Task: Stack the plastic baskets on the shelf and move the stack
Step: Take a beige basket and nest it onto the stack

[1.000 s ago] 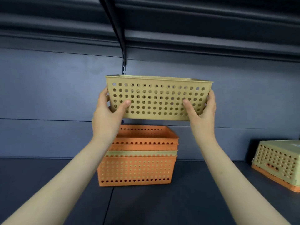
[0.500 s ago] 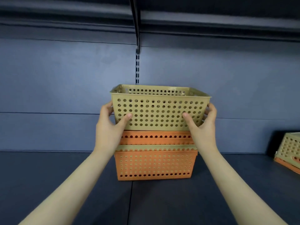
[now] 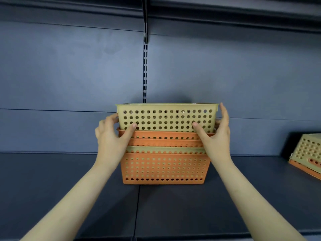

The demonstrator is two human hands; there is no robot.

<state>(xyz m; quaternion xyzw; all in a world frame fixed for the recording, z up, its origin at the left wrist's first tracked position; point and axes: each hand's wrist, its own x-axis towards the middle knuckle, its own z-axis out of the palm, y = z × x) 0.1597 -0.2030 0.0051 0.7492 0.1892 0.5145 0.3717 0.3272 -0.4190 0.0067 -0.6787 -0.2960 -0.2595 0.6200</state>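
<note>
Yellow basket (image 3: 166, 118) sits partly nested atop the orange stack (image 3: 165, 167), left hand (image 3: 112, 138) and right hand (image 3: 215, 136) clasping its ends, thumbs on the front wall. Press evenly, level, straight down; spare baskets (image 3: 307, 153) wait far right of the stack.

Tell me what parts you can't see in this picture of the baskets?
1. Inside of the yellow perforated plastic basket: head view, hidden by its own front wall.
2. Fingers of the left hand and right hand: behind the basket's ends.
3. Overturned yellow and orange baskets: cut off by the right edge.
4. Orange stack: nested count unclear.
</note>
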